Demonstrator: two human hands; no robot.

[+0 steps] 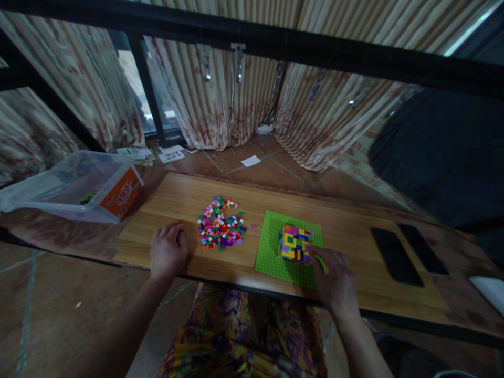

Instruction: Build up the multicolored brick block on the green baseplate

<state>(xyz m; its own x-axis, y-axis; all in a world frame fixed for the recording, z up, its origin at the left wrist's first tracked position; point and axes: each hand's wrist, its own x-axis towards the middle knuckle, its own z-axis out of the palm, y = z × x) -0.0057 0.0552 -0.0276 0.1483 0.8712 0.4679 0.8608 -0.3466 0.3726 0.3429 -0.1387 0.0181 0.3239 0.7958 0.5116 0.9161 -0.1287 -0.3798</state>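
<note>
so the main thing here is the chunky multicolor brick build point(293, 244) sitting on the green baseplate point(270, 260), right of center on the wooden counter point(346, 223). the right hand point(336, 275) is clearly the nearer one. it comes in from the near right side, and the build lies to the left of its fingers and a touch farther away from the person. fingertips overlap the build's right side from this angle, so they're touching or just beside it, i can't tell which.

right fingers look narrow, bunched close together. there's a curved light green strip point(323, 263) right at them, but no idea if it's pinched or just part of the build behind.

as for which way the build points: top looks close to square, so i can't pick a long axis or a real front. its edges run roughly in line with the baseplate's edges, and the studded patterned top faces up.

left hand point(169, 251) rests on the counter well apart from the build, fingers loosely curled, can't tell if anything's under them. the loose brick pile point(220, 231) is just beside it, between that hand and the baseplate.
</note>
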